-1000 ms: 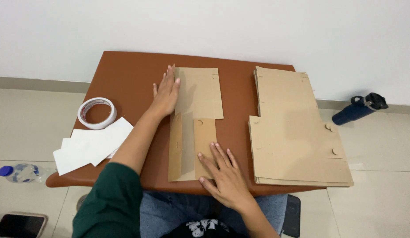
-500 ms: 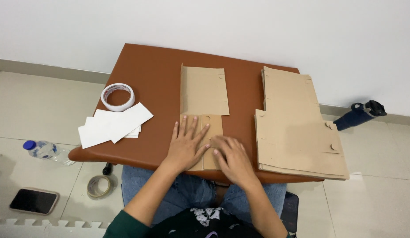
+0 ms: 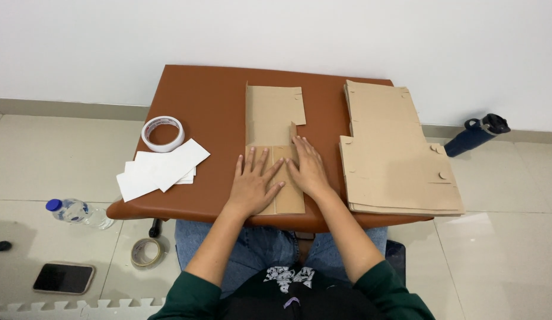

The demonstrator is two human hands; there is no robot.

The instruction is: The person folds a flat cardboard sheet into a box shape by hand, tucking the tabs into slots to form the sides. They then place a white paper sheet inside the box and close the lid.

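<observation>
A flat brown cardboard piece [image 3: 273,115] lies in the middle of the brown table [image 3: 205,101]. My left hand [image 3: 252,184] presses flat on its near part, fingers spread. My right hand [image 3: 308,169] lies flat beside it on the same near part, fingertips close to the fold line. Both palms face down and neither hand grips anything. The far part of the cardboard lies uncovered toward the wall.
A stack of flat cardboard blanks [image 3: 394,154] covers the table's right side. A tape roll [image 3: 163,133] and white paper sheets [image 3: 160,169] lie at the left. On the floor are a water bottle [image 3: 74,211], a phone [image 3: 64,278], another tape roll [image 3: 147,253] and a dark bottle [image 3: 477,134].
My left hand came back from the far part of the cardboard to the near part. Both hands now press side by side there. The view shifted slightly.
</observation>
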